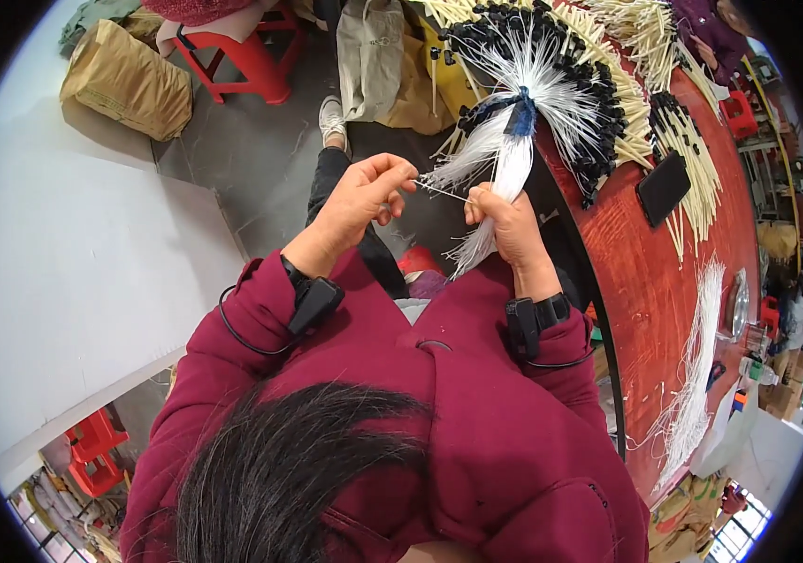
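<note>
A bundle of white strings [514, 169] hangs over the table's near left edge, bound by a dark blue band [521, 117]. Beyond the band the strings fan out to small black pieces [612, 108] on cream sticks [634, 84]. My right hand [506, 223] is closed at the loose lower strings, its thumb and forefinger gripping a strand. From there one white strand stretches left to my left hand [368, 199], whose thumb and forefinger pinch its end. Whether the left fingers also hold some tiny piece cannot be made out.
The red table [636, 272] curves along my right. On it lie a black phone [664, 190], more cream sticks [692, 155] and a long bundle of white strings [699, 366]. A white panel [91, 253] stands left; a red stool [249, 61] and brown bag [129, 80] are ahead.
</note>
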### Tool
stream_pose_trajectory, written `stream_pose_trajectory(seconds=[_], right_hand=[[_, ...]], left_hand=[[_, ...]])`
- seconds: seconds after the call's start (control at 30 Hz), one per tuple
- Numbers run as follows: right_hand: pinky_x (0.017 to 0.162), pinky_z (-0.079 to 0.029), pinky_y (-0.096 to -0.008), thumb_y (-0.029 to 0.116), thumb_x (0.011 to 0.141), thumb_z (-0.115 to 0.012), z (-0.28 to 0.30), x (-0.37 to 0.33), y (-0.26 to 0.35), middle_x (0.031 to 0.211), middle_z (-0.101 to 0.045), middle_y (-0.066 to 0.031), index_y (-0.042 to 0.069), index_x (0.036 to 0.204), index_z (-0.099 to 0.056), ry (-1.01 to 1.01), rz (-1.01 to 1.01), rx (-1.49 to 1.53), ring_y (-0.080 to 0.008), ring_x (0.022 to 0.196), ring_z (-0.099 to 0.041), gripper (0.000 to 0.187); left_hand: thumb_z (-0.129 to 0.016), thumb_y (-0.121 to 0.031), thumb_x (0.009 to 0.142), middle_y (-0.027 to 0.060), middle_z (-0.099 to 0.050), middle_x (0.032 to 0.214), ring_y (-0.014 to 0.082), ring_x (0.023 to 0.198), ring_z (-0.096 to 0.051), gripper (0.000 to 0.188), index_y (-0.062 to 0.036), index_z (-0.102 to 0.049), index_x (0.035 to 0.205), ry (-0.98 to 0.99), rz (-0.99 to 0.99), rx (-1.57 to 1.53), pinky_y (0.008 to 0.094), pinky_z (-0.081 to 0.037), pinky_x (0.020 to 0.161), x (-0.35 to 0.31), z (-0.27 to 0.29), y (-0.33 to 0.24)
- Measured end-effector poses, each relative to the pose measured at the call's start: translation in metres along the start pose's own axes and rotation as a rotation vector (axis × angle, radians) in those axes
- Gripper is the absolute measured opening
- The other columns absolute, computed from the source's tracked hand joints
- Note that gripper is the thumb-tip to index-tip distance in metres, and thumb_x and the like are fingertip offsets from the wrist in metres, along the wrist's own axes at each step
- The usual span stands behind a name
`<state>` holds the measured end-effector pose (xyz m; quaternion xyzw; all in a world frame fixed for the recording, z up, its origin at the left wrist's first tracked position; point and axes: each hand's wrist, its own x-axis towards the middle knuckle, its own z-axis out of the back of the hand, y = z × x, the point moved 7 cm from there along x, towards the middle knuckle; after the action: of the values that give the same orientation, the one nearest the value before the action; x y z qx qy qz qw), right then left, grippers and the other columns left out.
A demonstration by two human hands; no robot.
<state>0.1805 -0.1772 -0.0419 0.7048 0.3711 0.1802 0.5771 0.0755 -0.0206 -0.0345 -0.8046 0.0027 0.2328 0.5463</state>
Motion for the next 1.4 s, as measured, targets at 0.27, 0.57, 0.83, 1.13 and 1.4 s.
stream_pose_trajectory(seconds=[0.27,0.57,0.83,1.13,1.4], right_hand=[[0.060,-0.041,-0.0265,0.011,0.084,-0.057,-0.002,-0.002,0.004,0.059,-0.051,-0.0028,0.004,0.063,-0.054,0.031,0.000,0.033,-0.0140,0.059,-0.050,0.022],[0.060,-0.041,-0.0270,0.010,0.082,-0.057,-0.001,-0.001,0.003,0.058,-0.050,-0.0029,0.005,0.061,-0.052,0.067,-0.030,-0.038,-0.0140,0.060,-0.051,0.023],[0.065,-0.042,-0.0261,0.017,0.086,-0.060,-0.004,-0.002,0.000,0.066,-0.061,-0.0042,0.002,0.068,-0.063,0.008,0.018,0.031,-0.0107,0.063,-0.052,0.024],[0.074,-0.041,-0.0252,0.026,0.090,-0.057,-0.014,-0.002,0.002,0.084,-0.067,-0.0054,-0.002,0.090,-0.070,0.018,-0.008,0.145,-0.0098,0.077,-0.051,0.031],[0.073,-0.042,-0.0257,0.028,0.090,-0.056,-0.009,-0.004,-0.001,0.088,-0.068,-0.0068,-0.002,0.093,-0.069,-0.065,-0.051,0.197,-0.0114,0.077,-0.053,0.032]], left_hand=[[-0.062,-0.026,0.091,-0.0018,-0.055,0.075,0.0033,0.053,-0.047,0.020,-0.0069,-0.057,0.089,0.068,0.032,0.008,0.0170,-0.031,0.042,0.007,0.002,0.016],[-0.062,-0.024,0.091,-0.0029,-0.052,0.071,0.0030,0.051,-0.043,0.019,-0.0076,-0.055,0.085,0.365,0.248,-0.187,0.0190,-0.030,0.043,0.006,0.000,0.034],[-0.059,-0.025,0.091,-0.0039,-0.050,0.065,0.0050,0.051,-0.043,0.019,-0.0071,-0.057,0.088,-0.022,-0.047,0.197,0.0217,-0.033,0.044,0.024,0.021,0.009],[-0.064,-0.024,0.088,-0.0037,-0.058,0.073,0.0031,0.056,-0.046,0.020,-0.0038,-0.066,0.088,0.151,-0.206,0.439,0.0202,-0.037,0.050,0.004,-0.030,0.017],[-0.066,-0.020,0.087,-0.0020,-0.061,0.077,0.0031,0.055,-0.047,0.015,-0.0044,-0.064,0.089,0.312,-0.052,0.363,0.0198,-0.037,0.049,0.006,-0.056,0.029]])
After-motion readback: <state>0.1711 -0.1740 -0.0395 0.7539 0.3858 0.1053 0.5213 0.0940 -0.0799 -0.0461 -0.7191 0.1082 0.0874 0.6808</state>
